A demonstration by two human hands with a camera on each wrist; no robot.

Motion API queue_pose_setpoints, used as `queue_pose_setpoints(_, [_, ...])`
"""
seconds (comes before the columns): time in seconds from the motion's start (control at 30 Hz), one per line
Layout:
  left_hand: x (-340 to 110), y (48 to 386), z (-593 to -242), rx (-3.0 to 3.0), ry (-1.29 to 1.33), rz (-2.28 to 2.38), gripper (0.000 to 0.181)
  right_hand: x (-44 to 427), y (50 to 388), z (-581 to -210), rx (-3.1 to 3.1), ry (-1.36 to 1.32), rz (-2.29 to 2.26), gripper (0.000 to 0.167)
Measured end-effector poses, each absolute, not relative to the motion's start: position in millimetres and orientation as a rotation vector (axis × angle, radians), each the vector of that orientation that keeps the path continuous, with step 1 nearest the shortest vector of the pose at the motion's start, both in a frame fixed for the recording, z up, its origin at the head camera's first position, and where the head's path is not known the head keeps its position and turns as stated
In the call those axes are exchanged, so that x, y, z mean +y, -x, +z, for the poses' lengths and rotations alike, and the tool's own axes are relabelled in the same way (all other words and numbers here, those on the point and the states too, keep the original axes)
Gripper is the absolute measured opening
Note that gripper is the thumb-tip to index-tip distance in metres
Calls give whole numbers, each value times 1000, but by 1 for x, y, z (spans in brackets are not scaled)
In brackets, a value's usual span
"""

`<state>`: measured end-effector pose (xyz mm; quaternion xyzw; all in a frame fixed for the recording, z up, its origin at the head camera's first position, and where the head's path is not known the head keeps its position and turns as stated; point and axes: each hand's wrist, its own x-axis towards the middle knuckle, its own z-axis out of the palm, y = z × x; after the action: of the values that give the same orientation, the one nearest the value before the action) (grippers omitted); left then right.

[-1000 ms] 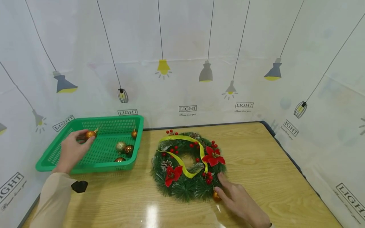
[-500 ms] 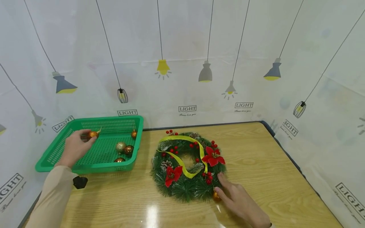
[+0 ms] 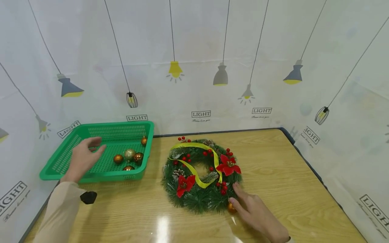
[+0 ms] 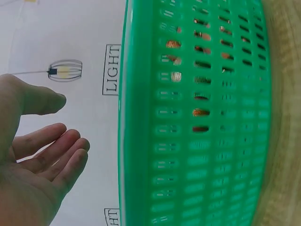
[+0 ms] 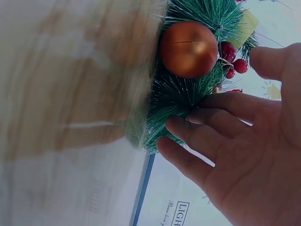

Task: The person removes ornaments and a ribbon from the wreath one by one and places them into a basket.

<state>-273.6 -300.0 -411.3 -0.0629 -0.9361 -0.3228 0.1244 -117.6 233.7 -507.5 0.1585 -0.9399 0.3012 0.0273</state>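
My left hand [image 3: 83,158] is over the left part of the green basket [image 3: 44,173], thumb and fingers apart with nothing between them. In the basket lie several baubles, among them an orange bauble [image 3: 118,159], a glittery gold bauble [image 3: 129,154] and a shiny brown bauble [image 3: 138,157]. My right hand [image 3: 258,216] rests with extended fingers against the right front edge of a green Christmas wreath [image 3: 200,202]. Near its thumb, a copper-orange bauble [image 5: 189,49] sits at the wreath's edge. The wreath carries red poinsettias [image 3: 228,165], berries, pinecones and a loose yellow ribbon [image 3: 216,158].
A wooden table [image 3: 273,158] bears the wreath and the basket. Behind and at both sides hangs a white cloth [image 3: 194,84] printed with lamps. The basket stands at the back left, a short gap away from the wreath.
My left hand has let go of the orange bauble, which now lies in the basket beside the gold one. The right hand and wreath stay in place.
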Motion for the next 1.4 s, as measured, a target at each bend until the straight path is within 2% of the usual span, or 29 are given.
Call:
queue_pose_setpoints(0.53, [-257,243,-419,-2603,289,-1010,41,236,118,-511,-2871,-526,874,58])
queue_pose_setpoints(0.8, [-218,226,-412,-2501,455,-1008,34,236,116,-510,-2861,-508,832,56])
queue_pose_setpoints(1.4, [-163,208,-434,-2505,697,-994,34,236,116,-509,-2874,-514,855,57])
